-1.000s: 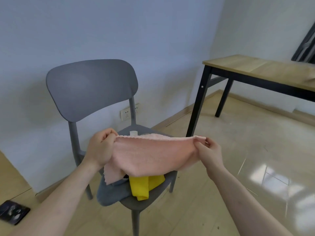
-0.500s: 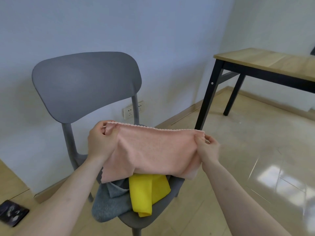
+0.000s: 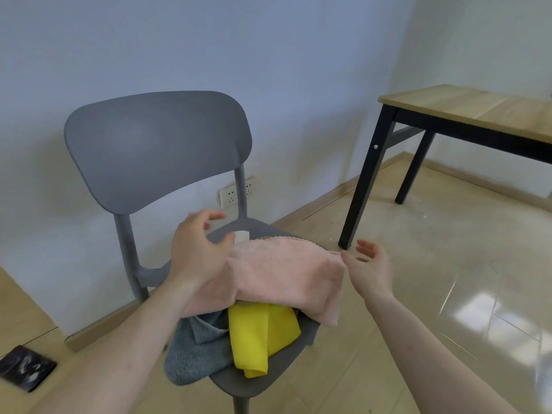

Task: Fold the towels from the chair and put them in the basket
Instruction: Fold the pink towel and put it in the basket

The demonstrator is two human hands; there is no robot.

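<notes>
A pink towel (image 3: 286,273) lies folded over on the seat of the grey chair (image 3: 155,144), on top of a yellow towel (image 3: 257,336) and a grey towel (image 3: 191,357) that hang over the seat's front. My left hand (image 3: 197,249) hovers over the pink towel's left end with fingers spread and holds nothing. My right hand (image 3: 369,264) is just off the towel's right edge, palm open and fingers relaxed. No basket is in view.
A wooden table with black legs (image 3: 466,115) stands to the right. A wall socket (image 3: 236,192) sits behind the chair. A dark flat object (image 3: 25,372) lies on the floor at the lower left. Glossy floor stretches to the right.
Both hands held the pink towel stretched by its top corners. They have let go, and the towel now lies on the pile on the seat.
</notes>
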